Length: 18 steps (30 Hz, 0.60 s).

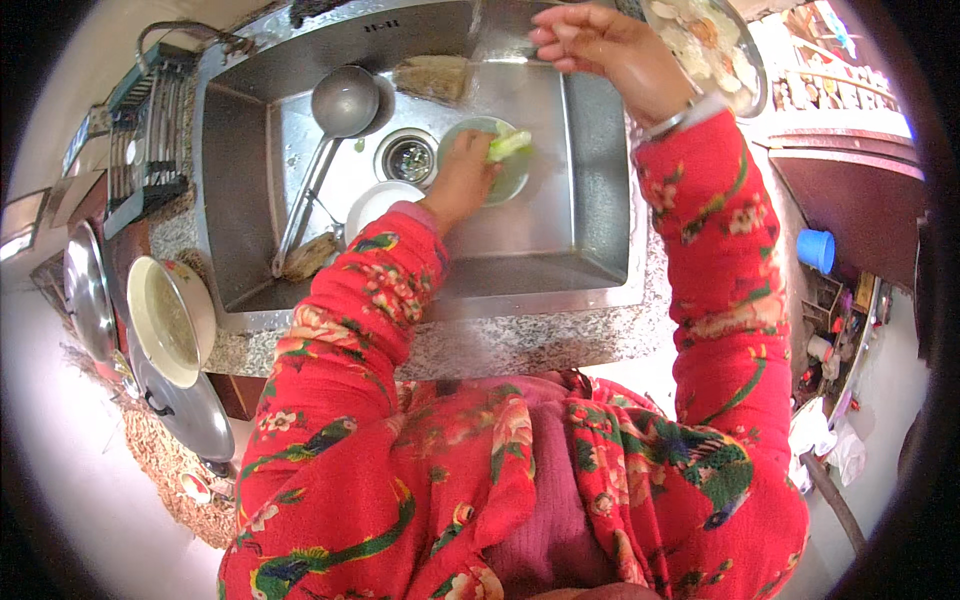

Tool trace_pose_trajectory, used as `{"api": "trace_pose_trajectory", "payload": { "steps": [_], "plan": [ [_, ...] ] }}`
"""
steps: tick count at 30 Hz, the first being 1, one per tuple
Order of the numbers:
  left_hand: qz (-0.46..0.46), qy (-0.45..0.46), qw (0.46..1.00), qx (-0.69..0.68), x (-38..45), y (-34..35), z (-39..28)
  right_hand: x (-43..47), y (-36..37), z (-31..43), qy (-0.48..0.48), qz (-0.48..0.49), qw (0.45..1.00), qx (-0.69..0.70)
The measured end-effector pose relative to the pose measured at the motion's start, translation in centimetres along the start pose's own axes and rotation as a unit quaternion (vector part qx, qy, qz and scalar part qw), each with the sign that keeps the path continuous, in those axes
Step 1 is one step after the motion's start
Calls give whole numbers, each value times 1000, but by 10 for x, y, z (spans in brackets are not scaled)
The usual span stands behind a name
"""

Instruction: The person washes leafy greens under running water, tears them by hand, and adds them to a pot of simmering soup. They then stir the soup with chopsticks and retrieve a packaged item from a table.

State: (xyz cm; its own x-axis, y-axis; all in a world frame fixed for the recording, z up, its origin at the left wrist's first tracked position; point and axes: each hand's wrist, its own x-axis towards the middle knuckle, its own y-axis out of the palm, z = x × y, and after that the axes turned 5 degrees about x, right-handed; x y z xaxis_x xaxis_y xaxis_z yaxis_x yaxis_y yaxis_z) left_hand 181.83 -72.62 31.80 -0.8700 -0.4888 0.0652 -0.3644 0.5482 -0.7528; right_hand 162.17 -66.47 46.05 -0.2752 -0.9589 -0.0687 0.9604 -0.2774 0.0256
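Observation:
My left hand (466, 180) reaches into the stainless steel sink (600, 172), shut on a piece of green leafy vegetable (510, 145) over a pale green bowl (516, 184). My right hand (592, 45) is raised above the sink's far right edge, its fingers partly curled and nothing plainly visible in them; a bracelet circles the wrist. A plate of pale food pieces (701, 52) lies beyond that wrist. Left of the bowl, a white dish (382, 202) is partly hidden by my left forearm, near the drain (407, 157).
A metal ladle (345, 101) leans in the sink, with brown scrubbers (431, 78) near the far wall and front left corner. An enamel basin (171, 321), pot lids (180, 397) and a rack (150, 142) stand left. A blue cup (816, 250) is at right.

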Motion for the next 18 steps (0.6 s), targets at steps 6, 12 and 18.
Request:
{"api": "trace_pose_trajectory", "payload": {
  "steps": [6,12,18],
  "plan": [
    [158,16,901,403,8,40,14,-68,-2,25,-24,-8,1000,-15],
    [143,16,934,328,19,18,-3,-119,-6,30,-7,-39,999,19],
    [73,80,955,278,11,-64,-47,-132,-2,27,-67,-46,992,97]
  ]
}}
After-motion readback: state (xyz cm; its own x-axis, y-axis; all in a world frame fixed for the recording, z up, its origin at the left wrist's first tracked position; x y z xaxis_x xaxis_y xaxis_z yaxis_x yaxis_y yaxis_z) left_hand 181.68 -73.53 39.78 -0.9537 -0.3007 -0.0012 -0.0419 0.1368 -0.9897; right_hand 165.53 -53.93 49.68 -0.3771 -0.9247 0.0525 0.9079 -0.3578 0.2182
